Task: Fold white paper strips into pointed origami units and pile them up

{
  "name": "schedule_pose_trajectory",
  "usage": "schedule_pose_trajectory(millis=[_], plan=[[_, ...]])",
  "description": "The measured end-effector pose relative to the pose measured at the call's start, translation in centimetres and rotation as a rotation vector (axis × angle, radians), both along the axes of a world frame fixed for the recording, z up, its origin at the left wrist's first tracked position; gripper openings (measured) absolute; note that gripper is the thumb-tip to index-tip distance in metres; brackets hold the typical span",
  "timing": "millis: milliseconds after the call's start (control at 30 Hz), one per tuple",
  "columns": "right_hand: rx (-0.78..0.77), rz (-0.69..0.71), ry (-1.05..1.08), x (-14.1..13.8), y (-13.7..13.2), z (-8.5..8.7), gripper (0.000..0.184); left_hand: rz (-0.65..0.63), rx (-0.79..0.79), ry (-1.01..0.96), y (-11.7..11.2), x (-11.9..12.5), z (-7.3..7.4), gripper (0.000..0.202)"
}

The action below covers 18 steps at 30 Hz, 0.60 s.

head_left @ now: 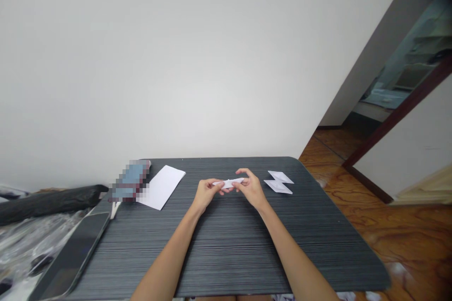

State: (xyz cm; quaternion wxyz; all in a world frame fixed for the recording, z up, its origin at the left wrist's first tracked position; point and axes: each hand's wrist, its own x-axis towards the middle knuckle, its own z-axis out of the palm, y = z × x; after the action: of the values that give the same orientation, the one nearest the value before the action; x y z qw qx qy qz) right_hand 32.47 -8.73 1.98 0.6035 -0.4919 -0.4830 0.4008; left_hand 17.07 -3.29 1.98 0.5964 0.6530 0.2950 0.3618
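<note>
A small folded piece of white paper (229,183) is held up between both hands above the middle of the dark table. My left hand (206,194) pinches its left end between thumb and fingers. At the other end, my right hand (253,191) grips it with the thumb on the near side, while the index finger is raised off the paper. Close to the right hand, two folded white paper pieces (278,186) with slanted ends lie on the table, one partly behind the other.
The dark striped table (233,254) stands against a white wall. On its left lie a white paper sheet (167,183), a blurred-out blue and red item (130,181) and a phone (72,249). Clear plastic wrapping (31,240) is beyond the left edge; wooden floor (353,202) shows right.
</note>
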Motion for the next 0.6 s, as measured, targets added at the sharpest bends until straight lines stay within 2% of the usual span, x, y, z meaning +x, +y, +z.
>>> schedule_pose_trajectory(millis=[100,300,433,600], plan=[[-0.024,0.014,-0.041,0.5,0.1,-0.1,0.019,0.002,-0.070,-0.032,0.1,0.0,-0.1,0.032],[-0.039,0.009,0.043,0.8,0.3,-0.2,0.025,-0.054,-0.137,-0.092,0.5,0.0,-0.7,0.046],[-0.032,-0.012,0.073,0.1,0.3,-0.4,0.026,-0.045,-0.045,0.006,0.1,0.2,-0.5,0.047],[0.005,0.082,0.067,-0.7,0.2,-0.6,0.024,-0.058,0.084,0.110,-0.8,0.3,0.0,0.032]])
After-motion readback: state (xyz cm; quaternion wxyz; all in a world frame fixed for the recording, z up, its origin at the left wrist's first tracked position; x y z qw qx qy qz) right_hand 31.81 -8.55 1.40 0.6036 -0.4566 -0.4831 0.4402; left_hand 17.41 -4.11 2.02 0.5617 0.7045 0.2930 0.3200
